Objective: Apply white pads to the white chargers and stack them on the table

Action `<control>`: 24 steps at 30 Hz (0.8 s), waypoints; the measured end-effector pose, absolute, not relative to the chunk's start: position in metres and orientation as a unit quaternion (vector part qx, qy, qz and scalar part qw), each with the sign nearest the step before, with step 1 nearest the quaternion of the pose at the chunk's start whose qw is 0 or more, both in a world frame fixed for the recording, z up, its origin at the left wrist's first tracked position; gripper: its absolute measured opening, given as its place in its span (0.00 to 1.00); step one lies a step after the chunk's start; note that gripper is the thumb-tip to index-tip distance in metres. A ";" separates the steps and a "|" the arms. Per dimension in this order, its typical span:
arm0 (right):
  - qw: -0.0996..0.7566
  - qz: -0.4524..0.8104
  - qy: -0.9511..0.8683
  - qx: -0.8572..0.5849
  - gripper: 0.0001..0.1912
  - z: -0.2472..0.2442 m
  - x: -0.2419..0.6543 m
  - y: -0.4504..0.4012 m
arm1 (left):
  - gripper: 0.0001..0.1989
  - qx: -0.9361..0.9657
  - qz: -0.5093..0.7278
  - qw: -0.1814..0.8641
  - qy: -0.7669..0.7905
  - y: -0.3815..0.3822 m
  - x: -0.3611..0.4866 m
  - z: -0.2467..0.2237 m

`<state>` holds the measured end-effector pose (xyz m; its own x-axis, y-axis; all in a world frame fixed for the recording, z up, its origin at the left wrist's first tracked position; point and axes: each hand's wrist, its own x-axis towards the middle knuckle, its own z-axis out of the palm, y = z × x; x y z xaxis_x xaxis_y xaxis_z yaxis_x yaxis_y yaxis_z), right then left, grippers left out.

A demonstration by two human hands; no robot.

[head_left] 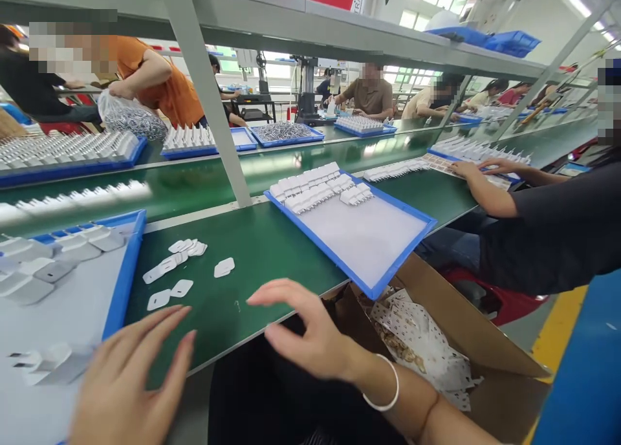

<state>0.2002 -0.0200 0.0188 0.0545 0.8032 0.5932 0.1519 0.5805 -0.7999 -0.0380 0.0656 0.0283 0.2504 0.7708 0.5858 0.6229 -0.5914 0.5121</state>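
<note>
My left hand (136, 374) is over the table edge beside the left tray, fingers stretched out and nothing in them. My right hand (310, 332) hovers at the table's front edge, thumb and fingers apart, holding nothing visible. Between and beyond the hands, thin white plastic plates with small slots (169, 294) lie loose on the green table (204, 322); a small stack of plates (224, 267) sits to their right. Left of my left hand, white plug housings (48, 270) stand in a blue-rimmed tray (123, 283). One white plug with metal prongs (53, 362) lies nearer to me.
Rows of white plugs (315, 189) fill the far part of another blue-rimmed tray (378, 238), which overhangs the table edge. Below it is a cardboard box (499, 341) with scrap. A co-worker's arms (495, 186) are at the right. A shelf post (208, 89) rises ahead.
</note>
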 end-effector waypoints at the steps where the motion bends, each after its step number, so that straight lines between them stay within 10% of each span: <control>1: 0.583 0.176 -0.641 -0.466 0.18 0.007 0.212 -0.009 | 0.17 0.813 0.412 0.067 0.405 0.064 -0.030 0.020; 7: 0.280 0.012 -0.654 -0.703 0.27 -0.045 0.249 0.016 | 0.16 0.835 0.392 0.052 0.382 0.081 0.006 -0.028; 17: 0.388 0.148 -0.670 -0.616 0.21 0.046 0.315 0.001 | 0.18 0.766 0.379 0.184 0.485 0.074 -0.004 -0.025; 24: 0.265 0.043 -0.439 -0.857 0.29 0.072 0.444 0.097 | 0.16 0.764 0.396 0.214 0.463 0.079 -0.003 -0.034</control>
